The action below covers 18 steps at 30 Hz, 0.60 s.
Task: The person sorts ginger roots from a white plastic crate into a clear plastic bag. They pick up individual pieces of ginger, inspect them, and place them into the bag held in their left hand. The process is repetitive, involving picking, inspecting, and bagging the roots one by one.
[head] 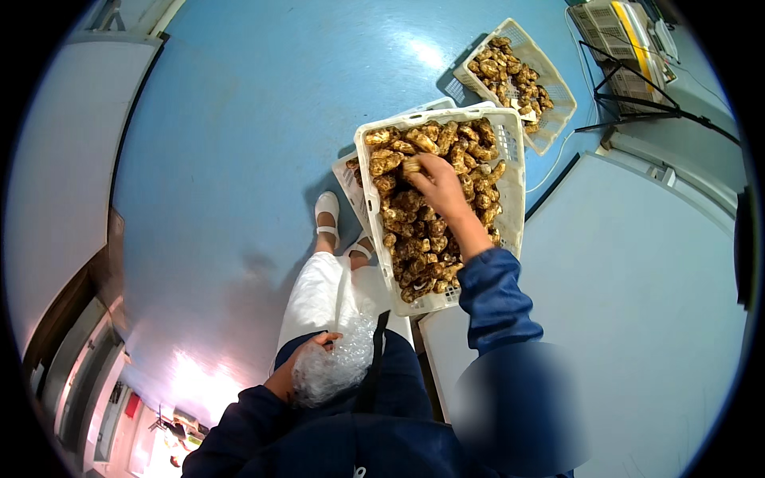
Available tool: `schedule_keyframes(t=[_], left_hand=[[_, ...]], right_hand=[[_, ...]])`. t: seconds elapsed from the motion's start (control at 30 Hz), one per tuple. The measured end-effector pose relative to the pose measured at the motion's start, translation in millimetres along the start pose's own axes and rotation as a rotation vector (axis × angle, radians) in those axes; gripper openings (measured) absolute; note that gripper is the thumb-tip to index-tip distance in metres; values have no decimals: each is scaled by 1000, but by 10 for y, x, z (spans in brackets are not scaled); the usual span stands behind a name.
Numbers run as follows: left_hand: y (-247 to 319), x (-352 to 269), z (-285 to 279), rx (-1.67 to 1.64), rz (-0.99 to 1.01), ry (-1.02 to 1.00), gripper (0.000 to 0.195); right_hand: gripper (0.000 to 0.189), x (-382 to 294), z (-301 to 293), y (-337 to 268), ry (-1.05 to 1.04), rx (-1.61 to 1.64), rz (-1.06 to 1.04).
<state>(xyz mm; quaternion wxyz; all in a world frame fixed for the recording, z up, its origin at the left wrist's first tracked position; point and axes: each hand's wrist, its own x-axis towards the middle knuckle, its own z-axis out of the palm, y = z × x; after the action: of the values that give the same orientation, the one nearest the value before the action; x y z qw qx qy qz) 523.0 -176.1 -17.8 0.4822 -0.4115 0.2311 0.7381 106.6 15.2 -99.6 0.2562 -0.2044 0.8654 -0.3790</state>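
Observation:
A white slatted plastic crate [513,221] full of knobby brown and cream mushrooms [412,251], apparently matsutake, stands before me. Over its far half reaches my right hand [439,182], slightly blurred, with thumb and fingers closed around one pale mushroom [412,165]. At my lap, my left hand [308,355] grips crumpled clear plastic [334,373]. Part of that hand is hidden behind the plastic.
Under the full crate sits another crate [346,173], mostly hidden. A third crate [556,89] with mushrooms stands on the blue floor [239,119] beyond. Pale tabletops [627,299] [72,149] flank me. Black stand legs [639,101] and a white cable [559,158] lie at far right.

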Motion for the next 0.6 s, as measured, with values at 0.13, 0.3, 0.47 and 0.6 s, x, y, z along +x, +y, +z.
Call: schedule_keyframes(t=[0.13,0.3,0.47,0.6], left_hand=[[120,-87,56,-79,-27,-22,44],[20,-59,-12,-264,-58,-28,42],[346,-154,137,103,-70,35,41],[348,-208,111,33,-63,40,42]], right_hand=[[31,-344,-319,-16,-52,517,458],[38,-167,-173,-82,-204,671,538],[52,370,287,-158,-150,-181,17],[58,529,284,-207,-353,-336,153]])
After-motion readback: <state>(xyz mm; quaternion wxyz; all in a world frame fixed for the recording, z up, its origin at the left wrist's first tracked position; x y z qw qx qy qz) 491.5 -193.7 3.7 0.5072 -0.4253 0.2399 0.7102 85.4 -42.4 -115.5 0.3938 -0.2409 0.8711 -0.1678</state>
